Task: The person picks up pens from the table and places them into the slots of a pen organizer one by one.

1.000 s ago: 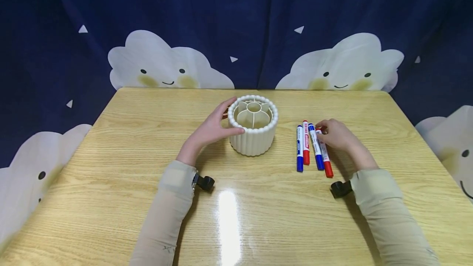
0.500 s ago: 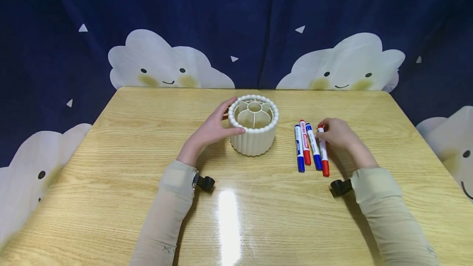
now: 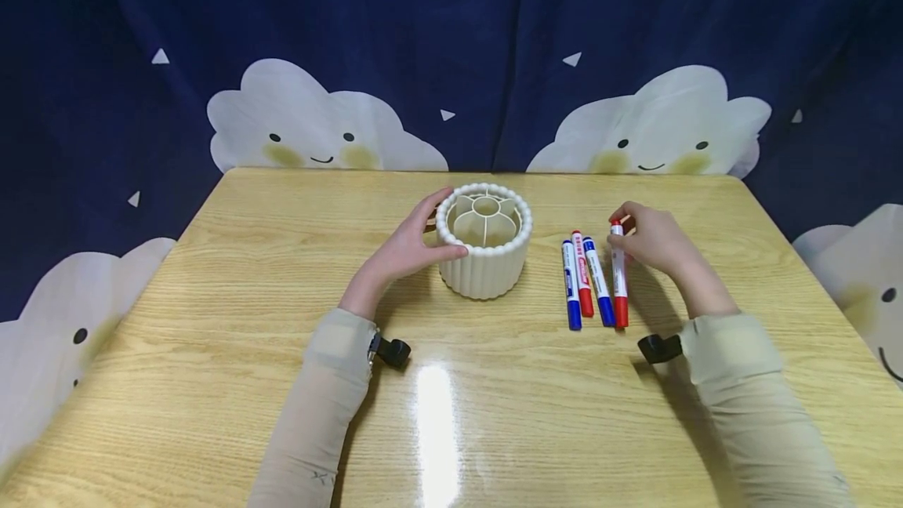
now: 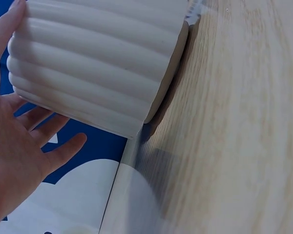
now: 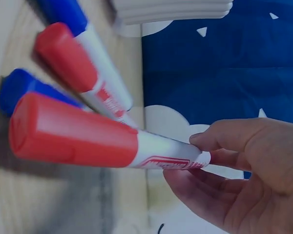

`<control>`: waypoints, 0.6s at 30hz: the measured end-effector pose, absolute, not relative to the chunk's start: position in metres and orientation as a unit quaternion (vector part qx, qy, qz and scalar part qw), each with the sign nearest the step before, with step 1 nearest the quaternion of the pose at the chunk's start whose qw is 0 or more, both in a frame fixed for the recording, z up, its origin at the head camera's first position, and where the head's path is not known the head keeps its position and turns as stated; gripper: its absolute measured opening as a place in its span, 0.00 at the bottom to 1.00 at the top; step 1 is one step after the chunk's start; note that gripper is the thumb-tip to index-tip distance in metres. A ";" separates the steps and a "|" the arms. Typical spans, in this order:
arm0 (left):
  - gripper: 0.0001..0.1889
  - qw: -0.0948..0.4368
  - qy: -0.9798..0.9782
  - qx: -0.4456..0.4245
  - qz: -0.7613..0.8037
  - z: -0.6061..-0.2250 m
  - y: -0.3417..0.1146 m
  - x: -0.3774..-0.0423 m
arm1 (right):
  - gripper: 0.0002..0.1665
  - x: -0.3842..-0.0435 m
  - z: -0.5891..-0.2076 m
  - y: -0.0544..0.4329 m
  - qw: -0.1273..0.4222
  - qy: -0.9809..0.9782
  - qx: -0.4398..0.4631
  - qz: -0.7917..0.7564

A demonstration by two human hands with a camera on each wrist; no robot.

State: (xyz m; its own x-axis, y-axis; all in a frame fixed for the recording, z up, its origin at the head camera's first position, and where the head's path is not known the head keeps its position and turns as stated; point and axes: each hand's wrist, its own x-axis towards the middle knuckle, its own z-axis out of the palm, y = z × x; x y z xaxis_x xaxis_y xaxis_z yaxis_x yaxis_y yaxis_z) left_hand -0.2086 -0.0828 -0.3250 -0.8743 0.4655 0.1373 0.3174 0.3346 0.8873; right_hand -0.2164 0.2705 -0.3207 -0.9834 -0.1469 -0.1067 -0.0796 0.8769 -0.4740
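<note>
A cream, ribbed pen holder (image 3: 485,261) with a beaded rim and inner compartments stands upright near the table's middle. My left hand (image 3: 405,245) holds it from the left, thumb at the front of the rim and fingers round the back; its ribbed side (image 4: 93,58) fills the top of the left wrist view. My right hand (image 3: 652,237) pinches the far end of a red-capped whiteboard marker (image 3: 618,277), whose cap (image 5: 78,131) points back toward the wrist camera. Left of it lie a blue marker (image 3: 598,281), another red marker (image 3: 582,273) and another blue marker (image 3: 571,284).
The wooden table (image 3: 212,320) ends at a dark blue curtain (image 3: 480,38) with cloud prints behind it. A black wrist camera (image 3: 391,351) sits at the left cuff, and another wrist camera (image 3: 659,348) at the right cuff.
The right hand has drawn the red marker away from the blue one beside it and raised its far end. The other markers shifted slightly left. The left hand stays on the pen holder.
</note>
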 end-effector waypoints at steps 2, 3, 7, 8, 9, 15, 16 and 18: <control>0.46 0.069 0.813 0.243 0.525 -0.325 -0.083 -0.208 | 0.23 -0.217 -0.316 0.268 0.056 0.966 -0.060 -0.243; 0.46 0.067 0.812 0.245 0.526 -0.325 -0.083 -0.208 | 0.22 -0.217 -0.314 0.267 0.048 0.966 -0.061 -0.246; 0.45 0.064 0.807 0.251 0.530 -0.327 -0.083 -0.209 | 0.20 -0.218 -0.305 0.261 0.011 0.965 -0.070 -0.253; 0.45 0.064 0.807 0.252 0.530 -0.328 -0.083 -0.210 | 0.20 -0.218 -0.303 0.259 0.004 0.964 -0.073 -0.256; 0.45 0.065 0.806 0.252 0.531 -0.328 -0.083 -0.210 | 0.20 -0.218 -0.302 0.257 0.000 0.963 -0.076 -0.260; 0.47 0.062 0.809 0.252 0.528 -0.347 -0.085 -0.224 | 0.21 -0.220 -0.293 0.246 -0.022 0.951 -0.092 -0.294; 0.47 0.061 0.810 0.253 0.526 -0.351 -0.085 -0.227 | 0.21 -0.220 -0.292 0.245 -0.029 0.950 -0.094 -0.298; 0.47 0.057 0.812 0.254 0.523 -0.357 -0.086 -0.231 | 0.20 -0.220 -0.289 0.241 -0.047 0.947 -0.097 -0.303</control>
